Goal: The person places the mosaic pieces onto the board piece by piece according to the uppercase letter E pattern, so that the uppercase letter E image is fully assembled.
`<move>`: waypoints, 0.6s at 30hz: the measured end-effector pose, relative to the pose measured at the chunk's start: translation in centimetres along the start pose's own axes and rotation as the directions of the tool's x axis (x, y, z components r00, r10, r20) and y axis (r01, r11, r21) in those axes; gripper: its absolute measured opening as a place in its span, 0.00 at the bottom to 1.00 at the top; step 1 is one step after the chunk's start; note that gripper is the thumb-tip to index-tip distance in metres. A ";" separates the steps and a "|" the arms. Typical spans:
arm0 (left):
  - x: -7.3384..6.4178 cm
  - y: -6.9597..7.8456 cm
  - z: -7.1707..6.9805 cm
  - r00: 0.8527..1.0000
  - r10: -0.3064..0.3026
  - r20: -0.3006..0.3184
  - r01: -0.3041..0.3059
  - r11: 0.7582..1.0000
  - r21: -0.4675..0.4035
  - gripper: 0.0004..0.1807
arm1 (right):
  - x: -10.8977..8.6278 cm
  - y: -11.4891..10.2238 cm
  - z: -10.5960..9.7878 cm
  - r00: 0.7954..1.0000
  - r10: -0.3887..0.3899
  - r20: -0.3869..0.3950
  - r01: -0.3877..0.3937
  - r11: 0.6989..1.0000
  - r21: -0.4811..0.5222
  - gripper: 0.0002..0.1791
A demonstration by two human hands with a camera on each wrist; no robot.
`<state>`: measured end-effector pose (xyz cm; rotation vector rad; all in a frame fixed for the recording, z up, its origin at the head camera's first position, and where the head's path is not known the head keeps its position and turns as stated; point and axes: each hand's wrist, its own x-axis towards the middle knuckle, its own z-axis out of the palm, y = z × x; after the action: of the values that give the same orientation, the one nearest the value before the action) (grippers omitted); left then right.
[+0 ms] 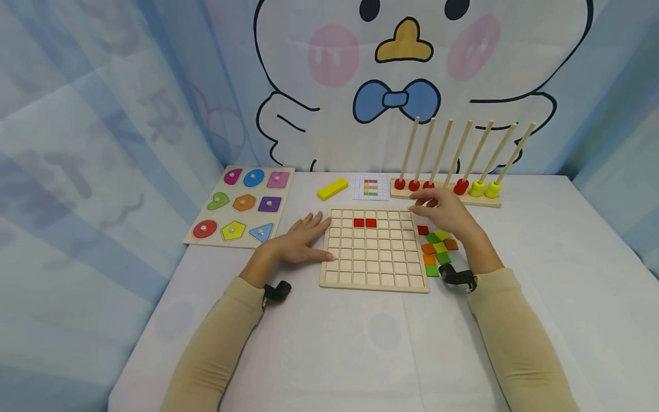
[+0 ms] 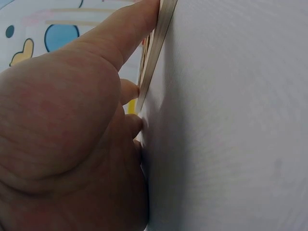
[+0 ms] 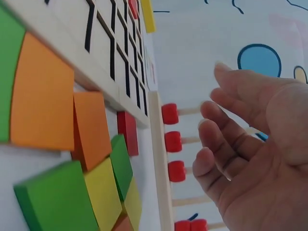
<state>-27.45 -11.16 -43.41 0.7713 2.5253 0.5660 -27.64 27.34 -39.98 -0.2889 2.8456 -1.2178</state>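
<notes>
A wooden grid board (image 1: 374, 289) lies on the table, with two red square tiles (image 1: 370, 223) side by side in its second row. My left hand (image 1: 300, 240) rests at the board's left side, fingers spread; in the left wrist view its thumb (image 2: 127, 29) touches the board's edge (image 2: 159, 43). Over the board's upper right corner hovers my right hand (image 1: 444, 213). Its fingers bend loosely, and the right wrist view shows nothing between them. Just below it, loose tiles in red, green (image 3: 57, 199), orange (image 3: 42, 94) and yellow (image 3: 103, 192) lie beside the board.
Behind the board stand a pegged bead rack (image 1: 445, 194), a pattern card (image 1: 371, 187) and a yellow block (image 1: 332, 189). A knobbed shape puzzle (image 1: 239, 226) lies at the left. A printed curtain (image 1: 329, 131) closes off the back of the table (image 1: 329, 349).
</notes>
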 end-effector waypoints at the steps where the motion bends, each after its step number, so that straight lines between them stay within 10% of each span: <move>1: 0.0 0.0 0.0 1.000 0.000 0.001 0.000 1.000 -0.001 0.57 | 0.0 0.1 -0.1 1.000 0.003 0.007 -0.003 1.000 0.000 0.21; 18: -0.2 0.2 -0.1 1.000 0.014 -0.002 -0.014 1.000 -0.005 0.57 | -0.7 2.5 -1.2 0.986 0.111 0.128 -0.108 0.994 -0.029 0.20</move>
<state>-27.29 -11.16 -43.16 0.7881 2.5207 0.5777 -27.52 30.02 -41.01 -0.2009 2.7260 -1.1058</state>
